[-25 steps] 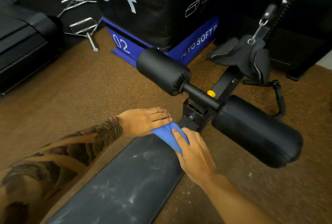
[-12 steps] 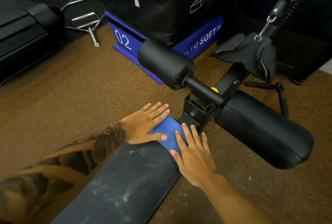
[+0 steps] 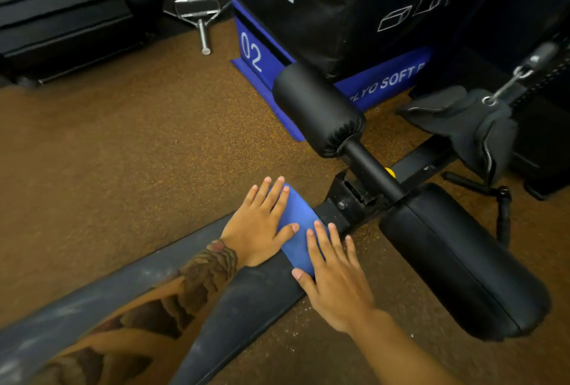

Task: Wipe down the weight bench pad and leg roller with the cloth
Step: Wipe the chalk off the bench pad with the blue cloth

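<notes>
A blue cloth (image 3: 297, 227) lies folded over the far end of the dusty black bench pad (image 3: 246, 307). My left hand (image 3: 262, 224) rests flat on the cloth's left side, fingers spread. My right hand (image 3: 334, 273) lies flat on its right side, fingers spread too. Both press the cloth against the pad. Beyond the pad's end, the leg roller has two black padded halves: a far one (image 3: 317, 110) and a near one (image 3: 462, 261), joined by a black bar (image 3: 373, 171).
A black and blue soft plyo box (image 3: 339, 14) stands just behind the far roller. A cable handle strap (image 3: 462, 122) hangs at right. Metal cable handles (image 3: 197, 11) lie on the floor at top left beside a black treadmill (image 3: 61, 14). Brown rubber flooring (image 3: 123, 153) surrounds the bench.
Both hands went from gripping the cloth's edges to lying flat with fingers spread. The cloth now sits spread wider over the pad's end, and the view has come closer.
</notes>
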Available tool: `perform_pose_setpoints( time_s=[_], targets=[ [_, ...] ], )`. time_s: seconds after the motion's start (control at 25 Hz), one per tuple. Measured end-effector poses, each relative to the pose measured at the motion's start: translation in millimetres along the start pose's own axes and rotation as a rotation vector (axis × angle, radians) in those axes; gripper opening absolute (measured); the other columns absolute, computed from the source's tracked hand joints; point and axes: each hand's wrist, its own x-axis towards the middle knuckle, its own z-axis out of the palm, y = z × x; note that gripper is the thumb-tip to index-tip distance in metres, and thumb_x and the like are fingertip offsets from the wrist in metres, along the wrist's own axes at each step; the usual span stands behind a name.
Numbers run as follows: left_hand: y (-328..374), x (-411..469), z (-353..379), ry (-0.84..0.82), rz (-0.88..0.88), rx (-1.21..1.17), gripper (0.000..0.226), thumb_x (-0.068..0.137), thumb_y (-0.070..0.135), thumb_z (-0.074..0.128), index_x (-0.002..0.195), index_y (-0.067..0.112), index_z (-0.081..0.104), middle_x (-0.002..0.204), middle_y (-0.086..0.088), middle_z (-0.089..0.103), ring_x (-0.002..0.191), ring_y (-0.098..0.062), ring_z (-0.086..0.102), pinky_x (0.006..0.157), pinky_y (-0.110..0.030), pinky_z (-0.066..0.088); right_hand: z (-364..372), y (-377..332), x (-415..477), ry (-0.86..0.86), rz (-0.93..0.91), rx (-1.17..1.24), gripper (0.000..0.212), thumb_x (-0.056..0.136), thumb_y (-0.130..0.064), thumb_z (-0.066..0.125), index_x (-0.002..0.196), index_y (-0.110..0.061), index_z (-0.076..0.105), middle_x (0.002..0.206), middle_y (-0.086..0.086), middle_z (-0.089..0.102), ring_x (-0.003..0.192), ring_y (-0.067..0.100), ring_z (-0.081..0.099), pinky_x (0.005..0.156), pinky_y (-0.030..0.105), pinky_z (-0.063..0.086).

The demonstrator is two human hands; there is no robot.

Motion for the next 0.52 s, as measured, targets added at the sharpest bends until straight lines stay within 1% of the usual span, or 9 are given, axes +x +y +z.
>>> perform_pose_setpoints(
  time_s=[0.08, 0.12, 0.16, 0.24, 0.32, 0.4, 0.52],
  targets=[
    [-4.9, -27.6, -5.8, 0.107, -0.106, -0.087, 0.083, 0.095, 0.063, 0.015, 0.156, 0.007, 0.006, 0.164, -0.008, -0.004, 0.151, -0.028, -0.008, 0.121, -0.038, -0.008, -11.3, 0.8, 9.3, -0.007, -0.077, 0.007, 0.072, 0.093, -0.060, 0.023, 0.149, -0.016, 0.015, 0.158, 0.005, 0.008, 0.145, 0.028, 0.003, 0.115, 0.050, 0.011],
    [-4.3, -46.5, -4.8, 0.146, -0.150, -0.116, 0.082, 0.096, 0.062, 0.020, 0.156, 0.006, 0.010, 0.164, -0.009, -0.001, 0.151, -0.028, -0.007, 0.121, -0.038, -0.006, -16.0, 0.5, 15.3, -0.006, -0.111, 0.005, 0.072, 0.093, -0.060, 0.024, 0.149, -0.017, 0.015, 0.158, 0.004, 0.007, 0.145, 0.027, 0.002, 0.115, 0.049, 0.011],
    [-1.5, -66.8, -0.7, 0.163, -0.190, -0.124, 0.081, 0.097, 0.061, 0.023, 0.156, 0.006, 0.013, 0.164, -0.009, 0.002, 0.151, -0.028, -0.005, 0.121, -0.040, -0.004, -20.3, -0.7, 22.0, 0.003, -0.140, -0.002, 0.072, 0.092, -0.060, 0.025, 0.149, -0.017, 0.017, 0.158, 0.005, 0.009, 0.145, 0.028, 0.004, 0.115, 0.050, 0.013],
    [2.9, -109.1, 14.4, 0.152, -0.281, -0.101, 0.080, 0.099, 0.062, 0.022, 0.155, 0.005, 0.017, 0.164, -0.010, 0.006, 0.152, -0.028, -0.002, 0.120, -0.042, 0.001, -24.8, -9.3, 38.4, -0.005, -0.203, -0.023, 0.071, 0.091, -0.060, 0.025, 0.149, -0.018, 0.019, 0.158, 0.006, 0.012, 0.145, 0.028, 0.005, 0.114, 0.051, 0.017],
    [7.5, -142.5, 31.7, 0.117, -0.372, -0.068, 0.079, 0.099, 0.062, 0.020, 0.155, 0.005, 0.020, 0.164, -0.012, 0.011, 0.151, -0.030, 0.003, 0.119, -0.043, 0.005, -22.4, -17.2, 54.0, -0.026, -0.261, -0.049, 0.071, 0.091, -0.061, 0.022, 0.149, -0.020, 0.015, 0.158, 0.005, 0.010, 0.145, 0.027, 0.002, 0.115, 0.049, 0.013],
    [13.0, -164.1, 46.6, 0.078, -0.449, -0.038, 0.079, 0.099, 0.062, 0.019, 0.154, 0.005, 0.023, 0.162, -0.013, 0.018, 0.150, -0.032, 0.010, 0.117, -0.044, 0.008, -15.9, -21.4, 65.0, -0.012, -0.296, -0.078, 0.071, 0.090, -0.061, 0.021, 0.149, -0.021, 0.016, 0.158, 0.004, 0.012, 0.145, 0.027, 0.005, 0.114, 0.047, 0.009],
    [24.6, -178.1, 60.1, 0.074, -0.522, -0.040, 0.078, 0.099, 0.062, 0.019, 0.152, 0.004, 0.025, 0.160, -0.015, 0.025, 0.148, -0.034, 0.018, 0.116, -0.046, 0.012, -3.6, -19.6, 69.4, -0.011, -0.317, -0.116, 0.070, 0.090, -0.061, 0.019, 0.148, -0.022, 0.019, 0.157, 0.004, 0.015, 0.144, 0.028, 0.009, 0.114, 0.048, 0.010]
  ],
)
